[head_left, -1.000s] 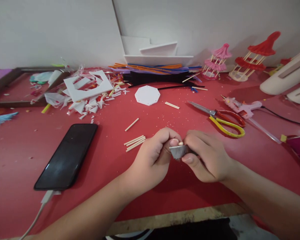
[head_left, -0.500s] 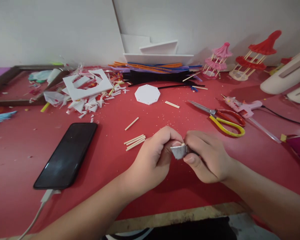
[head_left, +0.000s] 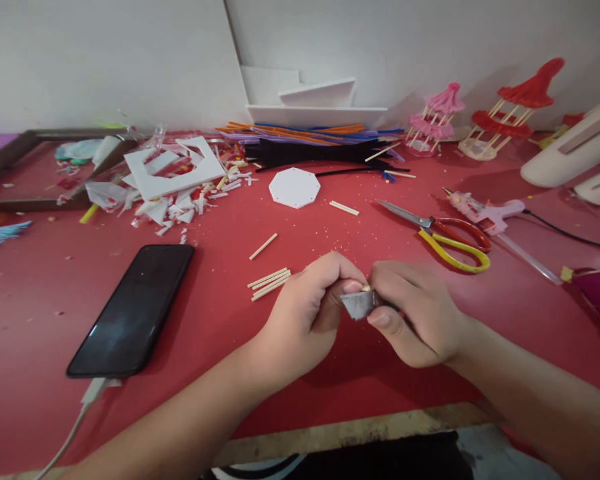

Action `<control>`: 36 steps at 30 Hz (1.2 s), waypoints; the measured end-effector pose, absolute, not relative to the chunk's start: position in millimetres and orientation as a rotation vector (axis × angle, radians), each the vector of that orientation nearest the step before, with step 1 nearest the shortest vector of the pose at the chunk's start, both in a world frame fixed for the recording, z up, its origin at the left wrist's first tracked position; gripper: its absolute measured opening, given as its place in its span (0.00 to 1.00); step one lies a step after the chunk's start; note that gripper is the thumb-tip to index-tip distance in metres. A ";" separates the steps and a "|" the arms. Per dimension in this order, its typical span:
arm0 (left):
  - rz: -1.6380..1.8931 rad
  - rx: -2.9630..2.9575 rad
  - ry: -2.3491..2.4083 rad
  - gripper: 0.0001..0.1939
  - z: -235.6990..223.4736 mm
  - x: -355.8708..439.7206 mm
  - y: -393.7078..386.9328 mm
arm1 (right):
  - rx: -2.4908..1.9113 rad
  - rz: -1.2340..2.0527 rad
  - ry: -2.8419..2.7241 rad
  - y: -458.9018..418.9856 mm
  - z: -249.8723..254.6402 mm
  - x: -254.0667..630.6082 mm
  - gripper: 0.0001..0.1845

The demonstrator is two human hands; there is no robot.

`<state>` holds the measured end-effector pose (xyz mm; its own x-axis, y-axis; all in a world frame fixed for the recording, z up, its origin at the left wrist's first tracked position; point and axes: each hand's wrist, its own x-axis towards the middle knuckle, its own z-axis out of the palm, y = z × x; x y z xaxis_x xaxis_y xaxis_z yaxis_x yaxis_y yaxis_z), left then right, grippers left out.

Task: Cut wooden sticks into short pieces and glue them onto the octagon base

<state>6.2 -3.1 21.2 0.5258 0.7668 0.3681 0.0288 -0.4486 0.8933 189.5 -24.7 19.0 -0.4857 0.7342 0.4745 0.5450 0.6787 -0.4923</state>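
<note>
Over the red table (head_left: 330, 240), my left hand (head_left: 307, 317) and my right hand (head_left: 415, 313) meet at the centre. My right hand is closed on a grey metal blade (head_left: 359, 303), its flat face turned toward me. My left hand pinches a small wooden stick (head_left: 365, 288) against the blade's top edge; only the stick's pale tip shows between the fingers. A few cut sticks (head_left: 269, 283) lie just left of my left hand.
A black phone (head_left: 133, 308) on a charging cable lies at the left. Scissors (head_left: 445, 237) and a glue gun (head_left: 485, 215) lie at the right. A white octagon (head_left: 295, 187), foam scraps (head_left: 173, 180), pipe cleaners (head_left: 310, 143) and small tiered models (head_left: 510, 113) sit farther back.
Both hands stay together in place; the blade and stick have shifted only slightly between the fingers.
</note>
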 end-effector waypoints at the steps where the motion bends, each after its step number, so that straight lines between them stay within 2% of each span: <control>1: 1.011 1.845 0.654 0.10 21.7 6.4 -2.7 | -0.972 0.378 -2.213 -24.8 19.0 189.8 0.17; 7: 1.024 1.860 0.644 0.11 23.8 6.3 -2.8 | -0.966 0.455 -2.214 -25.2 18.0 191.0 0.19; 19: 1.057 1.849 0.673 0.09 16.5 4.2 -3.4 | -1.003 0.308 -2.191 -21.6 16.6 190.4 0.18; 25: 1.060 1.776 0.605 0.09 17.1 3.0 -9.5 | -1.283 0.103 -1.920 -11.8 20.6 210.0 0.17; 31: 1.020 1.639 0.718 0.08 15.3 5.8 -6.0 | -1.067 0.145 -1.970 -12.1 18.9 198.7 0.12; 36: 0.956 1.509 0.659 0.04 14.0 9.1 -6.2 | -1.008 0.032 -2.013 -15.4 14.6 195.0 0.08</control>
<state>9.1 -6.2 14.0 0.5063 0.8386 0.2013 -0.1106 -0.1684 0.9795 195.0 -15.4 14.6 -0.3029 0.6630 0.6846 0.6409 0.6734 -0.3686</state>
